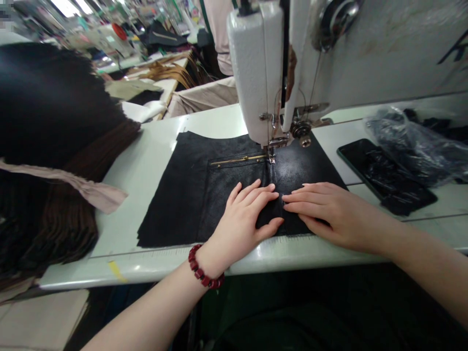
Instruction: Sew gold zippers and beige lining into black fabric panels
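A black leather panel (175, 195) lies flat on the sewing table, partly under the presser foot (271, 157) of a white sewing machine (252, 63). A gold-toothed zipper (239, 160) is set into the panel, its right end close to the foot. My left hand (248, 209) rests palm down on the leather, fingers stretched and thumb apart. Beside it, my right hand (325, 209) presses the panel with straight fingers, its fingertips near a seam line that runs from the foot. Both hands are in front of the needle, and neither grips anything.
A tall stack of dark leather pieces (66, 122) stands at the left with a pale strip (73, 183) across it. At the right lie a phone (383, 175) and a clear plastic bag (420, 141). The table's front edge (292, 258) runs below my hands.
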Motion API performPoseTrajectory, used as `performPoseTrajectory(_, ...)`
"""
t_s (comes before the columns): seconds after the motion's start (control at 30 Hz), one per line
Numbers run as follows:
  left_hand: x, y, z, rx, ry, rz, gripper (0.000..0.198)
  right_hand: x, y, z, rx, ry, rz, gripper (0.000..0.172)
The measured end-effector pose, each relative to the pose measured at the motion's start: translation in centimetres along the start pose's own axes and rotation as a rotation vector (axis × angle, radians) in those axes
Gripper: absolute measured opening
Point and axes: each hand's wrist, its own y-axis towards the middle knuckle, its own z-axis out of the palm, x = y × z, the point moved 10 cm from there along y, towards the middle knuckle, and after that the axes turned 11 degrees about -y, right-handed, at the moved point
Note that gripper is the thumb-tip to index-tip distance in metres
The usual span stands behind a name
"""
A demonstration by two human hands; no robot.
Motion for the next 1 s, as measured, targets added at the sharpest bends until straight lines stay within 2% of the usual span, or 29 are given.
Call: performPoseTrajectory(1.0, 0.07, -0.12, 0.15, 0.002, 0.018, 0.014, 0.043, -0.27, 0.44, 0.62, 0.052, 0.022, 0.023, 0.03)
